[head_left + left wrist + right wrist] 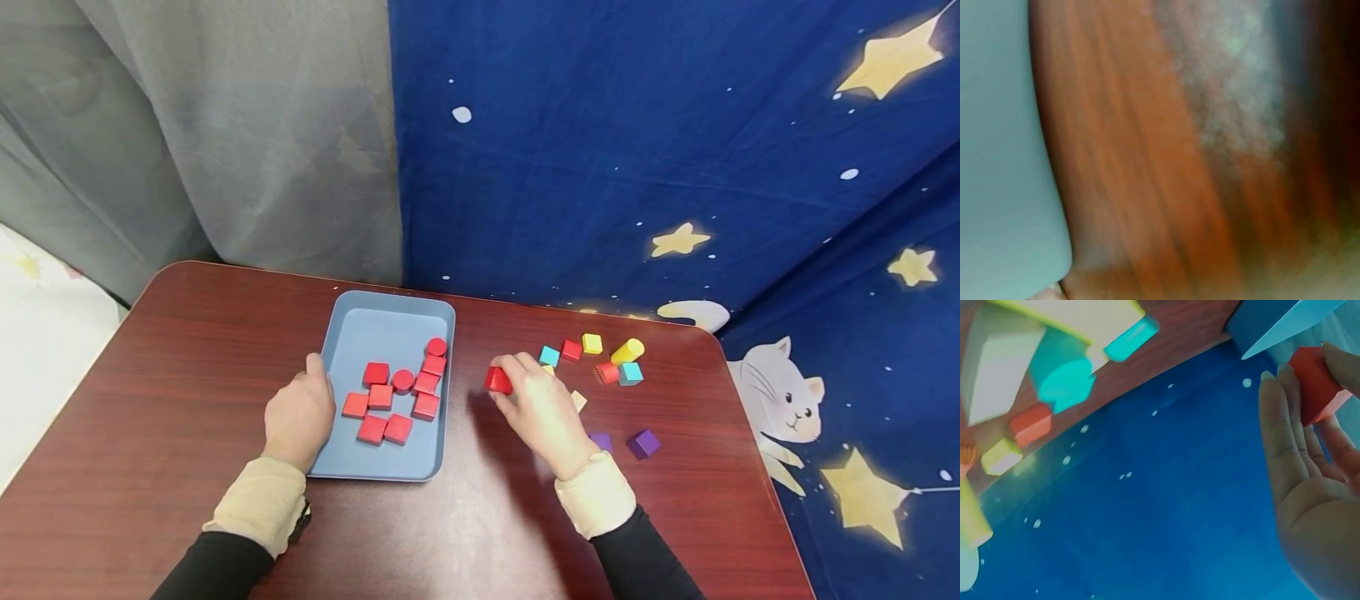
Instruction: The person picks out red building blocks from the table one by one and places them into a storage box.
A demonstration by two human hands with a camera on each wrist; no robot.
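My right hand [543, 408] pinches a red block [497, 381] between thumb and fingers, above the table just right of the blue-grey tray [390, 468]. In the right wrist view the same red block [1317, 387] shows between the fingertips. My left hand [302, 417] grips the tray's left side, its thumb along the rim and its other fingers mostly hidden. Red cubes [397, 428] and red round blocks [402, 382] lie in the tray, mainly in its middle and along its right wall. The left wrist view shows the tray's side [1004, 144] beside the wood.
Right of the tray lie loose blocks: a red cube [572, 350], a red cylinder [607, 372], a yellow cylinder [627, 352], a yellow cube [592, 343], turquoise cubes [631, 373] and purple ones [644, 444]. Curtains [555, 167] hang behind the table's far edge.
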